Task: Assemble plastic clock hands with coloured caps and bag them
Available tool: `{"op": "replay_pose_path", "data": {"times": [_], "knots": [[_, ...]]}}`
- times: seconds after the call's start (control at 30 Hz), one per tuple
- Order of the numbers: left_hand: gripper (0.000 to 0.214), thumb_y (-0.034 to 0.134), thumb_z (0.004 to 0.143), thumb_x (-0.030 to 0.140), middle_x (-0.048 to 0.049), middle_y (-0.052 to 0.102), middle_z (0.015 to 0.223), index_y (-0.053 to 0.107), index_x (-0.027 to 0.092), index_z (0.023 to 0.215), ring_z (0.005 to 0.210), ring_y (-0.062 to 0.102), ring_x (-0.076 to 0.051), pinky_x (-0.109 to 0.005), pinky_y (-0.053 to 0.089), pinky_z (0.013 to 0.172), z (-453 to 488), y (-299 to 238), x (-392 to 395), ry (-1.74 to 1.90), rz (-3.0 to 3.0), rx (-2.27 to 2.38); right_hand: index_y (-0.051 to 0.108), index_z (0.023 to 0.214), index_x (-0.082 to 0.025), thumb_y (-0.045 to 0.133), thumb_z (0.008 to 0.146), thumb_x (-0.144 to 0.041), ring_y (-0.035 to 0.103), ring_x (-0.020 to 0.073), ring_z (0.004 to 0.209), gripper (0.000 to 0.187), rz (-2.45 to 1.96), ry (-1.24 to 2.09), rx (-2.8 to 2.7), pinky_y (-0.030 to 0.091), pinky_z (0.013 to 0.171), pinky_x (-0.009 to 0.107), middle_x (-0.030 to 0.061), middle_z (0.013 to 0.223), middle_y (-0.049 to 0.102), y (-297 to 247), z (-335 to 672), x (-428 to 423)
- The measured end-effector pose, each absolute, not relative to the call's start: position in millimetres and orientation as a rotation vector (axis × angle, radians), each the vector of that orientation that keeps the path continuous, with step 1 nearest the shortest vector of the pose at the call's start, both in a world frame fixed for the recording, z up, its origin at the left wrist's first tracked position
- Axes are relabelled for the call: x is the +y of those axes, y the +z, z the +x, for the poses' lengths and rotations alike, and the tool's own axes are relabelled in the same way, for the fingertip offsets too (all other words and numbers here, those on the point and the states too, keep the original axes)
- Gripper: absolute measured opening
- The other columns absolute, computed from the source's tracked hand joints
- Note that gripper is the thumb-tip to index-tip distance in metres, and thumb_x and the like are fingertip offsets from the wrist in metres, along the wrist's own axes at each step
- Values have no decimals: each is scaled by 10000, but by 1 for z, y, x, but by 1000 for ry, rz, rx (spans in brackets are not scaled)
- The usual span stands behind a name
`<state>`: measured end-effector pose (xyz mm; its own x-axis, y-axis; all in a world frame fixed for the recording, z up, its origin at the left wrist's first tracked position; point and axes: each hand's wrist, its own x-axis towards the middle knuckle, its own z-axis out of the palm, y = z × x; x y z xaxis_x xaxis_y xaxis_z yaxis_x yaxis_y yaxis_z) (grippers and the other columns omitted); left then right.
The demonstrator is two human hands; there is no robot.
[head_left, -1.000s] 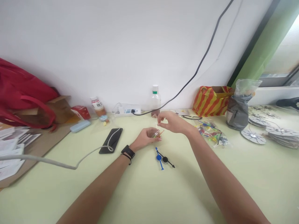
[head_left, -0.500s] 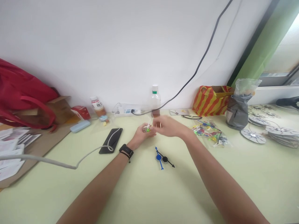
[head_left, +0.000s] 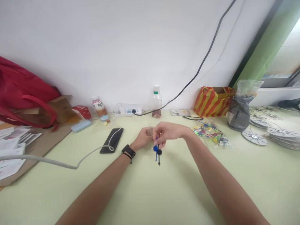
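Note:
Pinched in the fingers of my right hand (head_left: 169, 132) are two plastic arrow pointers, a blue one (head_left: 155, 148) and a black one (head_left: 159, 152). Each has a round hub, and their tips hang down above the table. My left hand (head_left: 142, 137) is curled just to the left, close to the right fingers. Whatever it holds is mostly hidden; something clear and plastic-like shows faintly beside its fingertips. A black watch band (head_left: 128, 151) circles the left wrist.
A black phone (head_left: 112, 140) with a grey cable lies left of my hands. Behind them stands a bottle (head_left: 157, 103). Bagged coloured pointers (head_left: 208, 132) lie right, near a striped bag (head_left: 211, 101), a grey bag (head_left: 238, 114) and stacked discs (head_left: 284, 134).
The blue and black pointers, lying on the table before, are now lifted in my right hand, which came down and nearer. The white and green piece in my left hand is now out of sight.

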<state>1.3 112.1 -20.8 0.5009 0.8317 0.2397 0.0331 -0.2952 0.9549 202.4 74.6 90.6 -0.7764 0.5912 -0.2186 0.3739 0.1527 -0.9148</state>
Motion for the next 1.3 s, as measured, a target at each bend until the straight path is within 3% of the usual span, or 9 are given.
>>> {"op": "replay_pose_path", "data": {"times": [0.07,0.17,0.27,0.37,0.57,0.73,0.93,1.13,1.3], "knots": [[343,849,763,425,-46,723,778,748,127,901,684,641,-154,-248,524,630,2,-21,111,936,1699,797,710,860,-147,871,718,-464,767,200,735,383,-862,1506,-2051,636,745,325,74,815,786,106,215,71],[403,835,771,475,-53,730,834,755,141,982,718,652,-163,-252,538,627,4,-20,109,905,1648,883,717,853,-149,883,690,-544,765,218,751,458,-851,1149,-1797,641,744,346,79,777,775,125,227,65],[484,833,775,503,-92,756,991,751,168,1115,860,701,-208,-269,561,673,5,-19,107,887,1610,906,714,831,-165,859,721,-559,757,218,734,435,-887,804,-1616,638,734,348,68,740,757,134,231,61],[502,830,776,527,-118,770,1056,758,184,1135,914,727,-238,-284,570,682,4,-17,106,869,1580,931,711,831,-173,809,793,-511,747,216,736,353,-908,660,-1633,619,724,340,60,740,749,133,230,61],[491,836,770,528,-123,778,1054,766,181,1111,894,741,-238,-276,562,663,3,-17,106,867,1568,907,699,844,-182,683,881,-326,707,195,741,149,-1024,498,-1873,552,700,305,44,785,752,122,224,68],[484,840,757,532,-100,773,1023,770,181,1084,879,713,-225,-272,541,660,7,-15,103,896,1589,903,702,857,-184,635,884,-231,671,170,710,86,-1064,450,-1993,509,680,278,31,777,744,118,221,69],[408,849,742,513,-49,738,870,767,152,914,861,678,-226,-317,537,769,12,-11,98,984,1671,850,710,848,-176,601,866,-177,615,143,669,110,-1153,527,-2075,434,597,243,19,762,709,113,210,68],[372,824,782,472,-80,755,987,775,164,984,992,678,-281,-379,520,905,13,-10,96,972,1714,845,610,641,-174,497,788,-39,463,118,591,230,-1351,292,-2168,304,555,269,4,677,620,106,194,65],[362,819,780,492,-52,730,897,747,165,917,863,654,-231,-336,516,799,12,-12,99,947,1724,870,724,827,-186,616,862,-159,617,144,708,116,-1229,516,-2138,418,631,255,20,828,735,102,192,71]]}}
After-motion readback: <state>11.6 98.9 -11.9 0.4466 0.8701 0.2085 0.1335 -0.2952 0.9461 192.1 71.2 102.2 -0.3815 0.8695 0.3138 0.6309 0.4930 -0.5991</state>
